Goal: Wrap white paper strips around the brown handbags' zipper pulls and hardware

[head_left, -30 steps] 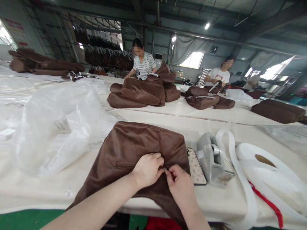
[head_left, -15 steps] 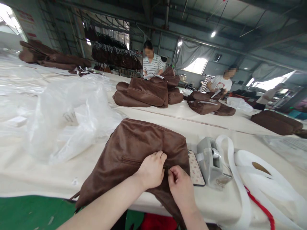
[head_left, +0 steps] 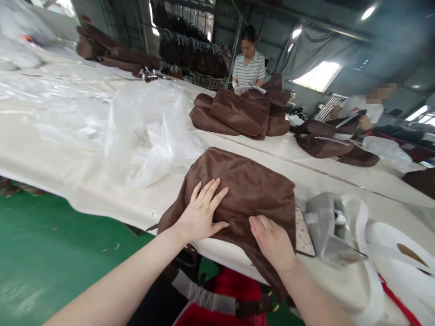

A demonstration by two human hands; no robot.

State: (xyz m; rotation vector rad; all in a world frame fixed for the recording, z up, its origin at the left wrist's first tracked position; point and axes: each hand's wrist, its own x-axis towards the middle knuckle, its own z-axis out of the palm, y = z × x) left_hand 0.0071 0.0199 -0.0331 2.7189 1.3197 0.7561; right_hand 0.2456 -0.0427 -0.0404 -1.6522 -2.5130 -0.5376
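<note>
A dark brown leather bag (head_left: 251, 185) lies flat on the cream table (head_left: 170, 201), its lower part hanging over the front edge. On its left half rests my left hand (head_left: 200, 213), palm down with the fingers spread. My right hand (head_left: 270, 235) lies on the bag's lower right part, fingers close together and reaching forward over the leather; whether they pinch any of it is not clear. A strap with a buckle and a pale wrapping (head_left: 204, 294) hangs below the table edge.
Right of the bag are a patterned phone (head_left: 304, 233), a grey tape dispenser (head_left: 329, 226) and a white tape roll (head_left: 401, 244). Clear plastic bags (head_left: 146, 136) lie at left. Brown bags (head_left: 238, 113) are piled behind; a person in stripes (head_left: 249, 68) stands beyond.
My left hand has moved left and opened flat on the bag. My right hand has gone from a pinch near the slot to lying on the leather. The view has turned left and down.
</note>
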